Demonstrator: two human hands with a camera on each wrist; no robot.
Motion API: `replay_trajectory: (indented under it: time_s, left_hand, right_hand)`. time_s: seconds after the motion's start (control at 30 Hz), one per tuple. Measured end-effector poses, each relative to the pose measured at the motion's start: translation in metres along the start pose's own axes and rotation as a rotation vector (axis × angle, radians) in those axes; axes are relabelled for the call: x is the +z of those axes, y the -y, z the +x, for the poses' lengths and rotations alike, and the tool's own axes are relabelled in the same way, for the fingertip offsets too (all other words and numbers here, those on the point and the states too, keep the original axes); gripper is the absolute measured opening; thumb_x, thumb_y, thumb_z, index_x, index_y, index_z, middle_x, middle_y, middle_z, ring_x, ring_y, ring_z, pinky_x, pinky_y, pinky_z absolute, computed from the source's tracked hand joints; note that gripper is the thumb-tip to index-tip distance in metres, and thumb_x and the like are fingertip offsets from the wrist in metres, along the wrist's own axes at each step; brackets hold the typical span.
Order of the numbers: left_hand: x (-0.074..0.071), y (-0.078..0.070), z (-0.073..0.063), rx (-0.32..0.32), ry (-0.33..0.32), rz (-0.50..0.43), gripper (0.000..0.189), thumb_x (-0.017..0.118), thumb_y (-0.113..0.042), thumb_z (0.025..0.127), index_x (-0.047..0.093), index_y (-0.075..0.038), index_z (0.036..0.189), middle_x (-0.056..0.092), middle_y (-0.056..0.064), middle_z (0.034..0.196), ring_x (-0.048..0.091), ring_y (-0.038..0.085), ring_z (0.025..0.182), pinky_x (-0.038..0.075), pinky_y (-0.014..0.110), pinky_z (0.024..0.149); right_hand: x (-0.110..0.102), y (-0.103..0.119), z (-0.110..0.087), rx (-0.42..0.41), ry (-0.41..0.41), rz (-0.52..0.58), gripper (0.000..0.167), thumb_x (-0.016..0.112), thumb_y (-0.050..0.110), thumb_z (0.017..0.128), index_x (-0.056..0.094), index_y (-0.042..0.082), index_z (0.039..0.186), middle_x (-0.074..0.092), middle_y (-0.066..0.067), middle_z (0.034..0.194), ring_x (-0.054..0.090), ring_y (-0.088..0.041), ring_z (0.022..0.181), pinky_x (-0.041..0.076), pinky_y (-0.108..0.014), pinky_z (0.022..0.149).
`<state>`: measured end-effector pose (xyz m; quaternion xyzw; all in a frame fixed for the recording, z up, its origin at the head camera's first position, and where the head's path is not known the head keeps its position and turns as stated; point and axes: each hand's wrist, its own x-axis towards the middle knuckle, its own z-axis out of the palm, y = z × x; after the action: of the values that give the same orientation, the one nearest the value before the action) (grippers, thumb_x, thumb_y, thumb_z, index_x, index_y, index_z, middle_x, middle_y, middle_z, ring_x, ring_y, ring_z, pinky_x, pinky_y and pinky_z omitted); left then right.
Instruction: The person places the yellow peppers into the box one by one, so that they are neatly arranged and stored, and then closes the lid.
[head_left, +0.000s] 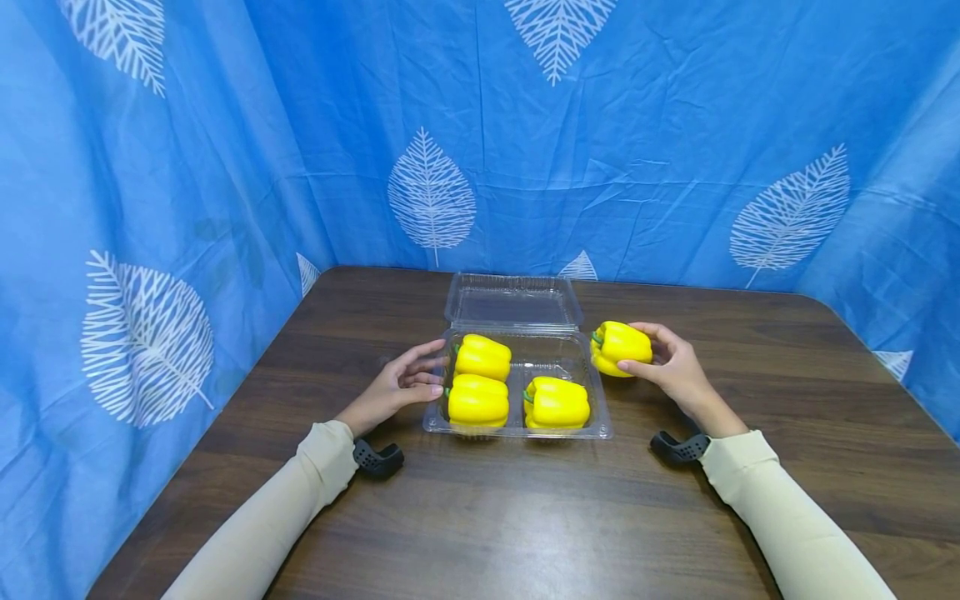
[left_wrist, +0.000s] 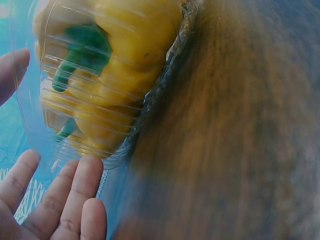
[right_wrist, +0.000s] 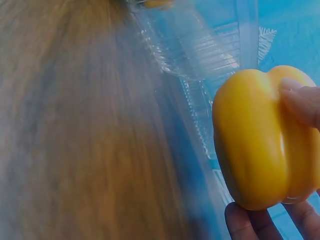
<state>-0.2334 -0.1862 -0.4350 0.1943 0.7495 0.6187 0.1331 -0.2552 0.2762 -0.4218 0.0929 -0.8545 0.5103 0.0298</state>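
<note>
My right hand (head_left: 681, 372) grips a yellow bell pepper (head_left: 625, 347) just right of a clear plastic clamshell box (head_left: 517, 432); in the right wrist view the thumb lies on one side of that pepper (right_wrist: 252, 140) and fingers curl beneath. Three more yellow peppers sit in the box: one at back left (head_left: 483, 357), one at front left (head_left: 477, 402), one at front right (head_left: 557, 404). At the box's left side is my left hand (head_left: 393, 385), thumb and fingers spread, fingertips right at the ribbed wall (left_wrist: 95, 112). It holds nothing.
The box's hinged lid (head_left: 513, 300) lies folded back toward the far edge of the brown wooden table (head_left: 480, 517). Blue curtains (head_left: 645, 125) with white leaf prints hang behind and at the sides. A dark band (head_left: 378, 458) circles each wrist.
</note>
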Motion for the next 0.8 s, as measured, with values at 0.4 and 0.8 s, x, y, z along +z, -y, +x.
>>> replay_trajectory:
  time_s: [0.4,0.8]
  left_hand:
    - [0.0003,0.0009,-0.0002,0.004,0.002,-0.001,0.082,0.071,-0.022,0.100,0.032,-0.008,0.170,0.047,0.024,0.165,0.059,0.039,0.134,0.051,0.048,0.114]
    - [0.0010,-0.0014,-0.0006,-0.001,0.002,0.002,0.082,0.071,-0.023,0.100,0.032,-0.008,0.170,0.046,0.024,0.165,0.059,0.040,0.136,0.051,0.049,0.114]
  right_hand:
    - [0.0041,0.0012,-0.0007,-0.127,-0.059,0.037,0.062,0.079,0.004,0.096,0.053,-0.004,0.151,0.054,-0.021,0.149,0.054,-0.003,0.114,0.043,-0.008,0.099]
    - [0.0046,0.0042,-0.0022,-0.147,-0.092,0.040,0.061,0.079,0.002,0.096,0.052,-0.005,0.151,0.055,-0.021,0.147,0.054,-0.004,0.114,0.044,-0.007,0.099]
